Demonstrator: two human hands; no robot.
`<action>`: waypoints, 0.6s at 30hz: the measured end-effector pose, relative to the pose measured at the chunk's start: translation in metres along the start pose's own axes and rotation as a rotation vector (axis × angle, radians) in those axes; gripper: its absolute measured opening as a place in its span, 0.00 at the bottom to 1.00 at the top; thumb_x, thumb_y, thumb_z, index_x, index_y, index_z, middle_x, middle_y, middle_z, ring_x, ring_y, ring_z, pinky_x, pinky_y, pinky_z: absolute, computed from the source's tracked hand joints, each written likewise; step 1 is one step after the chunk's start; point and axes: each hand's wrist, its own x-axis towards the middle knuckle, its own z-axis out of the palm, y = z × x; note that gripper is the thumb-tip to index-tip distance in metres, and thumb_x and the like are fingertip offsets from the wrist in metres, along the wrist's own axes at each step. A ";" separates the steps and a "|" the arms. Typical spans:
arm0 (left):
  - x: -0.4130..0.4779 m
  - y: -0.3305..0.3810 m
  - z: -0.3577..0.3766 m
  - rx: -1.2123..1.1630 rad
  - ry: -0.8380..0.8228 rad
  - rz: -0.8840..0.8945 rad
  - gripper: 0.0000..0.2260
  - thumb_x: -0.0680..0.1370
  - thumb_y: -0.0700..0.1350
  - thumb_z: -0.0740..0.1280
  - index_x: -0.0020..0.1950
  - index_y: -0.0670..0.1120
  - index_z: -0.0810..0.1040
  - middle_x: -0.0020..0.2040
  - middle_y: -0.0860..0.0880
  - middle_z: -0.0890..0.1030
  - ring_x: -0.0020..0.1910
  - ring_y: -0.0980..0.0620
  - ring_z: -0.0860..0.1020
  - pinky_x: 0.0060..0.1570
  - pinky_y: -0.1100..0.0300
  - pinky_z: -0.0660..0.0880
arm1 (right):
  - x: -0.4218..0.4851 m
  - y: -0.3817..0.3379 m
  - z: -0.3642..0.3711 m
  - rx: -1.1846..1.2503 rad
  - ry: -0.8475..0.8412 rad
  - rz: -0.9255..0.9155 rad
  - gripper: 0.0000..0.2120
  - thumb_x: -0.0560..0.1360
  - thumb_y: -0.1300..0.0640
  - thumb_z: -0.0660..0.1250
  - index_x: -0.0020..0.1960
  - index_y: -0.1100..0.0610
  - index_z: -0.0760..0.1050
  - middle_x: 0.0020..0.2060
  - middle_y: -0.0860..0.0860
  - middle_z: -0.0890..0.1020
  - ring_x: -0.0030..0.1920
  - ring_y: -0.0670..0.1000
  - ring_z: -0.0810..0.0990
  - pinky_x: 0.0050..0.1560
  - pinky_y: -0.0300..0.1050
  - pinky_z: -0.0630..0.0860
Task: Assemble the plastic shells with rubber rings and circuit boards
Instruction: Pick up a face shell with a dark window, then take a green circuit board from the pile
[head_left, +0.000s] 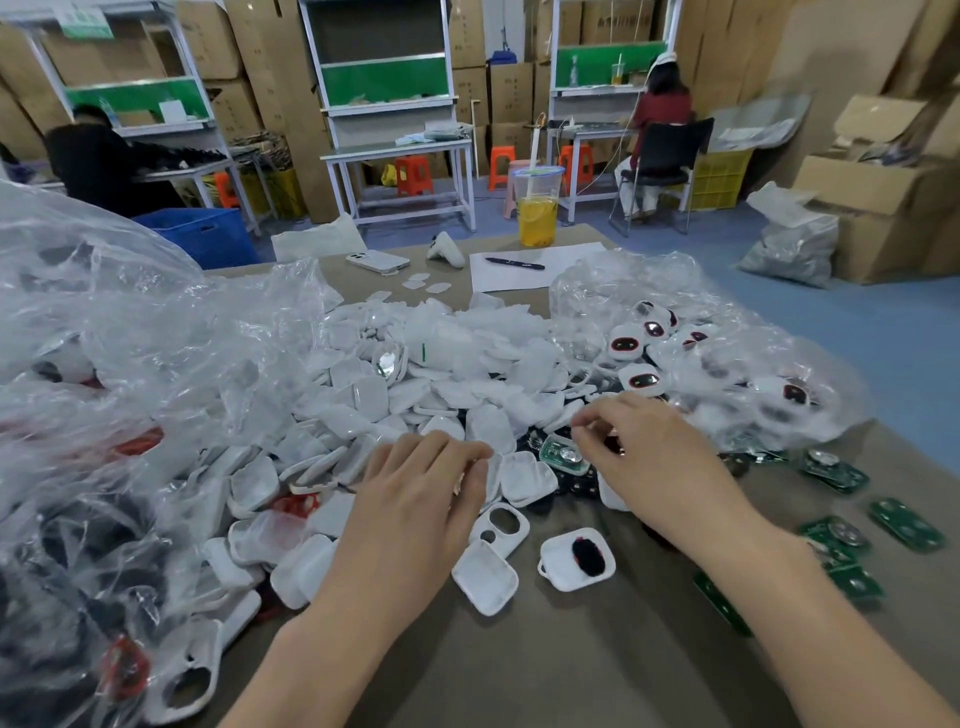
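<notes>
White shells (395, 395) heaped on the tabletop (571, 675), circuit boards (836, 475) loose at right. Left hand (415, 499) curled onto heap, right hand (649, 457) bunched; cannot tell any hold. Might bury boards under sliding shells if nudged.

the brown table (519, 675) bears a heap of white plastic shells (415, 374) across its middle, green circuit boards (906, 524) at the near right, a clear bag (104, 364) at left, and a phone (377, 261), paper (566, 254) and drink cup (537, 208) at the far edge.
</notes>
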 end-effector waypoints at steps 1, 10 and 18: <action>0.001 0.000 0.002 -0.002 0.002 0.005 0.14 0.81 0.49 0.59 0.53 0.47 0.83 0.44 0.54 0.81 0.44 0.49 0.77 0.49 0.52 0.72 | 0.002 0.001 0.007 -0.019 0.005 -0.013 0.09 0.80 0.45 0.63 0.55 0.46 0.79 0.48 0.43 0.78 0.53 0.48 0.74 0.54 0.45 0.72; -0.004 -0.007 0.004 -0.104 0.012 -0.021 0.13 0.82 0.50 0.58 0.54 0.48 0.82 0.46 0.57 0.80 0.46 0.54 0.74 0.53 0.55 0.70 | 0.002 0.011 0.017 -0.108 -0.091 -0.041 0.20 0.76 0.36 0.60 0.60 0.45 0.78 0.54 0.43 0.74 0.61 0.48 0.70 0.64 0.48 0.69; -0.007 0.001 0.001 -0.138 -0.050 -0.009 0.13 0.82 0.51 0.58 0.54 0.50 0.81 0.45 0.59 0.79 0.46 0.56 0.74 0.52 0.59 0.67 | -0.002 0.010 0.013 -0.075 -0.107 -0.032 0.19 0.76 0.35 0.58 0.59 0.45 0.75 0.52 0.41 0.72 0.58 0.47 0.72 0.62 0.48 0.69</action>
